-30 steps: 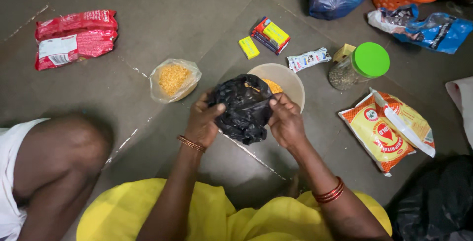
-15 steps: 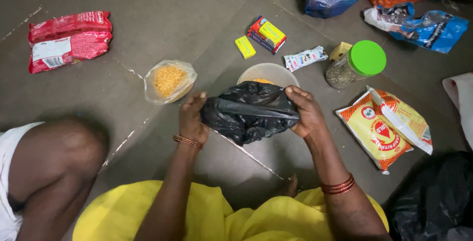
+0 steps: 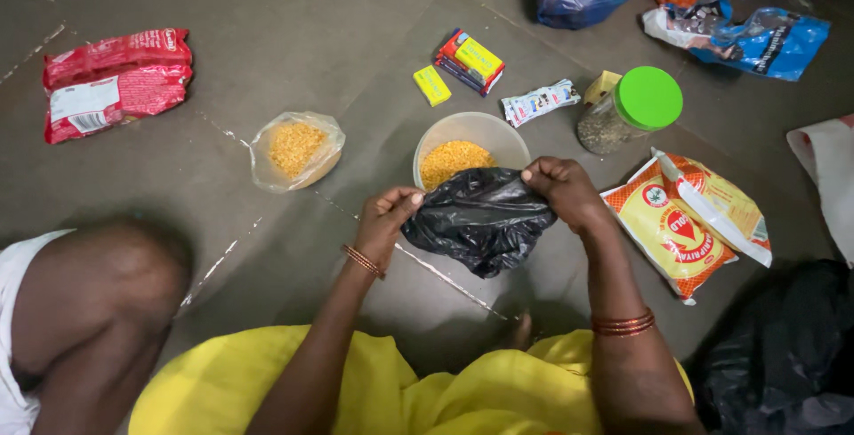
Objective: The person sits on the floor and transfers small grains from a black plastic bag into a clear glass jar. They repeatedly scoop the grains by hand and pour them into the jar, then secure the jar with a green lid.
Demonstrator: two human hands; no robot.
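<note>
Both hands gripped 1 black plastic bag [image 3: 480,217] just above the floor [image 3: 294,26]: the left hand [image 3: 389,214] pinched its left edge, the right hand [image 3: 562,190] its upper right edge. Just beyond it stood a bowl of yellow lentils [image 3: 454,157] (a green-lidded jar [image 3: 630,110] stood farther right).
</note>
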